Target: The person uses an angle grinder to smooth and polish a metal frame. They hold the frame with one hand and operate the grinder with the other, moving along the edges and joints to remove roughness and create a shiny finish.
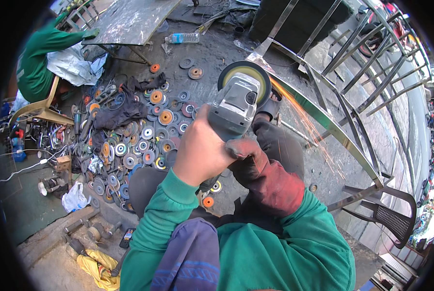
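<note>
An angle grinder [234, 109] with a grey head is held in front of me by both hands. My bare left hand [202, 148] is closed around its body. My right hand [255, 167], in a worn red and dark glove, is closed on the grinder just behind and to the right. The round disc [246, 67] meets the end of a long shiny metal bar [340, 131], part of a metal frame. Orange sparks [302, 112] stream down to the right from there. The disc's exact contact point is partly hidden by the grinder head.
Many used grinding discs [166, 117] lie piled on the ground to the left. A person in green [37, 63] sits by a low table [134, 24]. Around me are a plastic bottle [183, 38], a black chair [394, 220], metal frames [372, 72] and a white bag [75, 198].
</note>
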Motion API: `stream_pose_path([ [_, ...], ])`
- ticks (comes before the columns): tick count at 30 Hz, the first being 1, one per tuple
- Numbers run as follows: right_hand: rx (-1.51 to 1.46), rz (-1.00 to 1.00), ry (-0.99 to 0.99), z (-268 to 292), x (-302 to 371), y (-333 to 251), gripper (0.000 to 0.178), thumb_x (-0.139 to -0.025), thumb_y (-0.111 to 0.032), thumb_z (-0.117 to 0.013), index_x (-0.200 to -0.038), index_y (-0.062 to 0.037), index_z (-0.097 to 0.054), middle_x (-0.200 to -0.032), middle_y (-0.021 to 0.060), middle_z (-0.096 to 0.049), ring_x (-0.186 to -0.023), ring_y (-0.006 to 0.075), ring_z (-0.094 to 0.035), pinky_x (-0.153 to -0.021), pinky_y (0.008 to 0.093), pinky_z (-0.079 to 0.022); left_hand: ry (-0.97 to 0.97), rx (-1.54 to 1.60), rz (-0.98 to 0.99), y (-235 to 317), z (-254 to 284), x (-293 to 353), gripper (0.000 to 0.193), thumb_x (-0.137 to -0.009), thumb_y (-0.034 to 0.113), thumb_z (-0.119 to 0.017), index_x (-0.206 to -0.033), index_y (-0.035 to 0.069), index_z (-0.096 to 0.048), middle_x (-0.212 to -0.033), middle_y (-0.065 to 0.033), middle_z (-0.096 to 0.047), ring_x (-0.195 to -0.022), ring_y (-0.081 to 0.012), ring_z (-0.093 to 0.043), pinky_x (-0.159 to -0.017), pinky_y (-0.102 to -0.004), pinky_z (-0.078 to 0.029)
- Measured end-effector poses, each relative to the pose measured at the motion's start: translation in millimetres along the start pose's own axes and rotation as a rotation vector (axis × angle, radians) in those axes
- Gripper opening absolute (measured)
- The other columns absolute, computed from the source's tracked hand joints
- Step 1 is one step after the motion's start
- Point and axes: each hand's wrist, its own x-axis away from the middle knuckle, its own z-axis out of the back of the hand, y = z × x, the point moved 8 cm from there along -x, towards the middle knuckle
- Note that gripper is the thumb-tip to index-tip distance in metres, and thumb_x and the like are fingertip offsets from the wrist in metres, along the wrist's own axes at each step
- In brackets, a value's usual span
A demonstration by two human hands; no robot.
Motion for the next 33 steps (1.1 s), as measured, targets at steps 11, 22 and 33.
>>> stream_pose_path([
  [11,0.050,0.083,0.011,-7.0,1.9,-12.1,0.051,-0.086,-0.019,-0.071,-0.135,-0.0032,-0.066,-0.121,0.0067,-0.073,-0.109,0.0173,-0.070,-0.099,0.0369,-0.055,-0.078,0.009,0.010,2.5,-3.7,-1.3,0.077,-0.069,0.026,-0.101,-0.127,-0.004,-0.061,-0.116,-0.0165,-0.077,-0.106,-0.0259,-0.077,-0.093,-0.0390,-0.060],
  [22,0.080,0.066,0.000,-9.1,-4.2,-9.1,0.054,-0.086,-0.021,-0.070,-0.138,-0.0044,-0.066,-0.122,0.0049,-0.072,-0.111,0.0161,-0.068,-0.102,0.0372,-0.053,-0.077,-0.102,-0.092,8.5,-1.6,-2.6,0.073,-0.071,0.025,-0.100,-0.128,-0.003,-0.063,-0.116,-0.0171,-0.077,-0.110,-0.0251,-0.076,-0.097,-0.0390,-0.058],
  [33,0.012,0.096,-0.005,-3.2,-3.6,-9.6,0.056,-0.087,-0.017,-0.070,-0.141,-0.0031,-0.063,-0.128,0.0080,-0.071,-0.118,0.0164,-0.067,-0.103,0.0382,-0.053,-0.025,-0.009,-0.048,0.3,-1.6,-1.2,0.071,-0.073,0.033,-0.098,-0.118,-0.004,-0.059,-0.102,-0.0220,-0.077,-0.099,-0.0357,-0.079,-0.086,-0.0444,-0.061],
])
